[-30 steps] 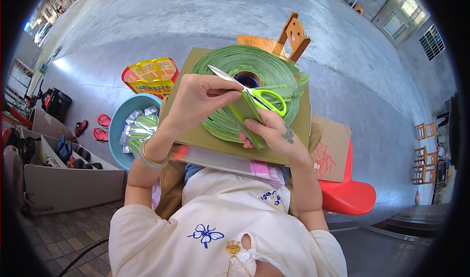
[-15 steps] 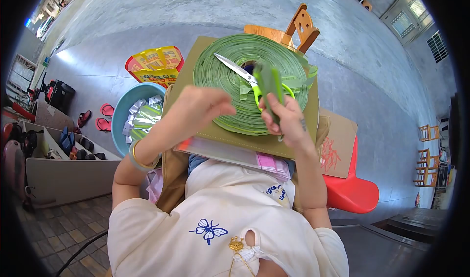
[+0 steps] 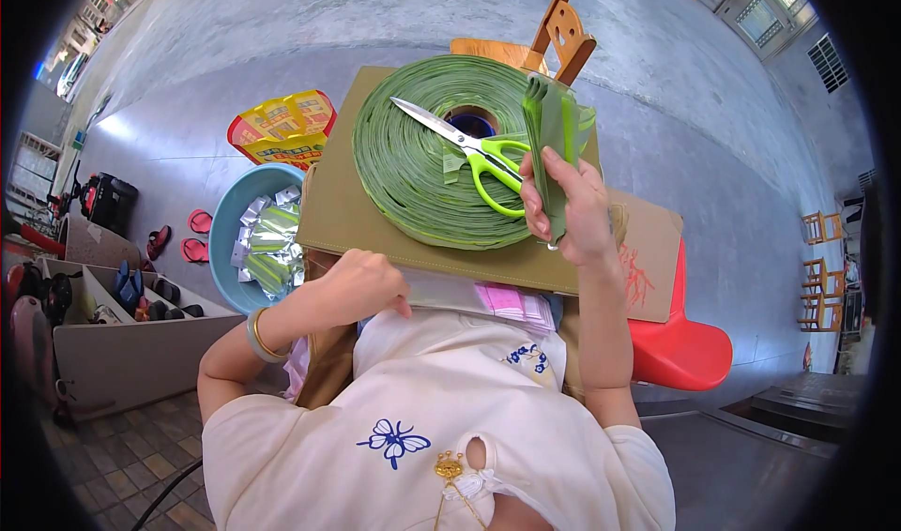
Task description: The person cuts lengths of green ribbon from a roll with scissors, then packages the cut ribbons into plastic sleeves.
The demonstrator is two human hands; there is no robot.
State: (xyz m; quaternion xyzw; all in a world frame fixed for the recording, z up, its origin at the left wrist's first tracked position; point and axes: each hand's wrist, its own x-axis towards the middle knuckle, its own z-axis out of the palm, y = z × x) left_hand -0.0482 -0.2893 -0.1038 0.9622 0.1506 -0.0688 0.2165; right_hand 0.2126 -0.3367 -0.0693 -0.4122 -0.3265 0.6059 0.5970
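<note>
A large flat roll of green plastic film point(image 3: 404, 170) lies on an olive-brown board point(image 3: 328, 221) over my lap. Open scissors point(image 3: 474, 156) with lime-green handles rest across the roll, blades toward the upper left. My right hand point(image 3: 572, 203) is closed around a folded bundle of green plastic film point(image 3: 554, 123), held upright beside the scissor handles. Just below the board's front edge, my left hand point(image 3: 357, 285) has its fingers curled in, near clear plastic bags point(image 3: 441, 289) and a pink-and-white plastic packet point(image 3: 516, 306). What those fingers hold, if anything, is hidden.
Left of the board stands a blue basin point(image 3: 225, 240) with silver-and-green packets, and a yellow-red bag point(image 3: 283, 128). A wooden chair point(image 3: 563, 38) is behind the board. At right are a red plastic chair point(image 3: 690, 348) and cardboard point(image 3: 657, 240). A shoe rack point(image 3: 131, 362) stands far left.
My left hand has dropped from above the roll to the board's front edge. My right hand has raised the green film bundle slightly and turned it more upright. The view has shifted a little.
</note>
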